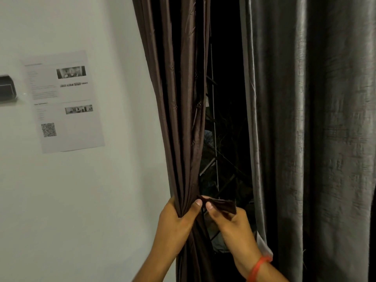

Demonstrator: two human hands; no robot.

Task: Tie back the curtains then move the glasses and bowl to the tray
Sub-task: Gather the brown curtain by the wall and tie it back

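A dark brown curtain (179,98) hangs gathered into a narrow bunch beside the white wall. My left hand (177,218) is wrapped around the bunch low down, squeezing its folds together. My right hand (232,226), with an orange band on its wrist, pinches the end of a dark brown tie-back strip (223,205) just to the right of the bunch. A grey curtain (305,129) hangs loose on the right. The glasses, bowl and tray are out of view.
Between the two curtains a dark window gap (227,119) shows a thin vertical bar. A printed paper sheet (65,100) with a QR code is stuck to the white wall (101,200) on the left, beside a dark wall fixture (7,90).
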